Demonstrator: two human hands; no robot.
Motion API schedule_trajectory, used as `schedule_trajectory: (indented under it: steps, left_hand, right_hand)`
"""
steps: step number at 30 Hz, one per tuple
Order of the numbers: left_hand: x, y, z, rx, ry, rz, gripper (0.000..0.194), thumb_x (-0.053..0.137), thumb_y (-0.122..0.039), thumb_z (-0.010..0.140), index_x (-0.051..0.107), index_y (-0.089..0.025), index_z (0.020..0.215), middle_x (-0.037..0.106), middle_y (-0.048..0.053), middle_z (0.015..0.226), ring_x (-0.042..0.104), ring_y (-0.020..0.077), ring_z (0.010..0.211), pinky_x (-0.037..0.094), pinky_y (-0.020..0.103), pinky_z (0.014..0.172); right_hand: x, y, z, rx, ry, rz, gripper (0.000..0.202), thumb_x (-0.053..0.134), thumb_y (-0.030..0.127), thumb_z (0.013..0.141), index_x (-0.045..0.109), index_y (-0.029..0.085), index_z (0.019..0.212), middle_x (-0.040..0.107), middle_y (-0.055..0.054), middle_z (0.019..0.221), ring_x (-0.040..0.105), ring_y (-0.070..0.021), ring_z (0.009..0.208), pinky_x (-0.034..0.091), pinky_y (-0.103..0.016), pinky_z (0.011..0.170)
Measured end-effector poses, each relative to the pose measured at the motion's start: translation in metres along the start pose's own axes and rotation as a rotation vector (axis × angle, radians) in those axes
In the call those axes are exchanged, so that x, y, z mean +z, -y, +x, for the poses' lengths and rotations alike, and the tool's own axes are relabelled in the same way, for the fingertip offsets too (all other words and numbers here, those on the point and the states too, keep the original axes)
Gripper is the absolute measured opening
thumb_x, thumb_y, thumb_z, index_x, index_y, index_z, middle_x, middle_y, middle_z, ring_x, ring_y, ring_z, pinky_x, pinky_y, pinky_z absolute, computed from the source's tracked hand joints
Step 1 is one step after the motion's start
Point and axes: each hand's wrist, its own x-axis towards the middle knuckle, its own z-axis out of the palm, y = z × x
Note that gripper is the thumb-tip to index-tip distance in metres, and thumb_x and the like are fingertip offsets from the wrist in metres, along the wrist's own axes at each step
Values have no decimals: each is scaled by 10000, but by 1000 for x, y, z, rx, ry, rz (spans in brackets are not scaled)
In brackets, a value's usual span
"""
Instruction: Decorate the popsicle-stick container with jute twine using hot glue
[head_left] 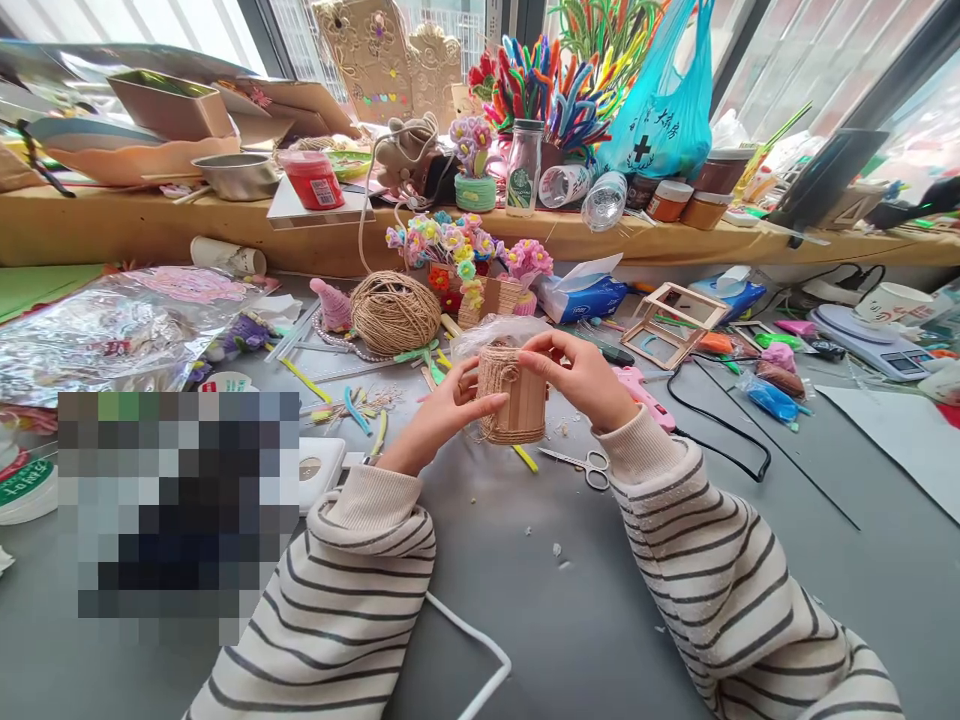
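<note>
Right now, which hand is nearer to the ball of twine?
Left. The left hand is in front of the ball of twine, slightly right; the right hand is farther right.

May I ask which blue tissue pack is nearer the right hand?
The tissue pack beside the pink flowers; the other lies farther from the right hand, beyond the wooden frame.

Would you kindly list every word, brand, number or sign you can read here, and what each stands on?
"+", a black cross: blue bag.
"大": same bag; its other characters are unclear.
Too small or blurred: print on the red jar, orange jar, bottle, left tissue pack, white tub, paper cup, scale.
Held pot: no text shows.
</note>
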Motion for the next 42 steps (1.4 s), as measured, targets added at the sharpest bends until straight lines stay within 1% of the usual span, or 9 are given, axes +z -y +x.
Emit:
schedule_trajectory:
  steps: [2, 7, 11, 18, 22, 29, 33, 38, 42]
  left_hand:
    - [2, -1, 0, -5, -18, 7, 611, 661, -291, 662, 384, -166, 1192, 474, 132, 1253, 443, 248, 1154, 338, 404, 968]
    - [4, 0, 0, -4, -56, 45, 606, 661, -319, 655, 384, -177, 1175, 492, 128, 1215, 469, 265, 1118, 363, 421, 932]
    - [6, 4, 1, 15, -80, 59, 611, 666, -326, 647, 374, -186, 1166, 500, 118, 1189, 473, 261, 1110, 372, 418, 923]
    - [7, 6, 2, 45, -74, 68, 586, 653, -320, 660, 375, -175, 1154, 499, 125, 1171, 479, 255, 1097, 393, 402, 906]
    - [7, 7, 2, 51, -72, 49, 572, 657, -315, 661, 378, -181, 1142, 498, 119, 1191, 473, 248, 1114, 374, 401, 933]
    - [6, 8, 3, 52, -75, 49, 601, 660, -327, 656, 368, -171, 1158, 481, 136, 1214, 466, 268, 1121, 386, 410, 921]
    - [6, 8, 3, 62, -61, 51, 585, 653, -318, 668, 368, -170, 1157, 494, 131, 1199, 468, 253, 1122, 373, 401, 938]
    - [6, 8, 3, 41, -83, 62, 626, 655, -331, 662, 351, -151, 1180, 478, 151, 1212, 475, 266, 1107, 385, 415, 920]
    - [6, 9, 3, 49, -77, 65, 629, 654, -322, 660, 352, -147, 1183, 484, 152, 1200, 483, 265, 1094, 395, 409, 906]
  right_hand:
    - [1, -1, 0, 7, -7, 17, 255, 567, 418, 718, 588, 167, 754, 617, -14, 743, 531, -116, 658, 403, -247, 581]
    - [7, -1, -1, 24, -96, -84, 307, 649, 435, 628, 592, 164, 759, 607, -26, 772, 530, -140, 707, 406, -264, 611]
    - [11, -2, -2, 13, -133, -150, 284, 643, 430, 638, 589, 167, 730, 585, -20, 753, 516, -142, 705, 400, -271, 623]
    - [13, -2, -2, 16, -128, -135, 263, 629, 422, 655, 571, 170, 705, 560, -11, 716, 504, -139, 691, 392, -259, 602]
    - [12, -1, -2, 31, -108, -73, 287, 581, 457, 688, 576, 170, 691, 565, -12, 707, 507, -136, 690, 391, -258, 605]
    - [14, -4, -1, 19, -134, -120, 268, 632, 426, 653, 555, 171, 686, 551, -5, 691, 497, -138, 687, 387, -259, 604]
    - [12, -2, -1, 31, -107, -42, 317, 539, 476, 714, 556, 166, 652, 546, -8, 681, 497, -132, 676, 380, -261, 614]
    - [12, -3, -1, 23, -103, -104, 326, 662, 458, 601, 545, 167, 687, 545, -4, 708, 488, -136, 682, 378, -260, 610]
    - [15, -5, -1, 17, -143, -148, 298, 661, 431, 613, 521, 173, 665, 527, 2, 693, 476, -135, 670, 371, -264, 605]
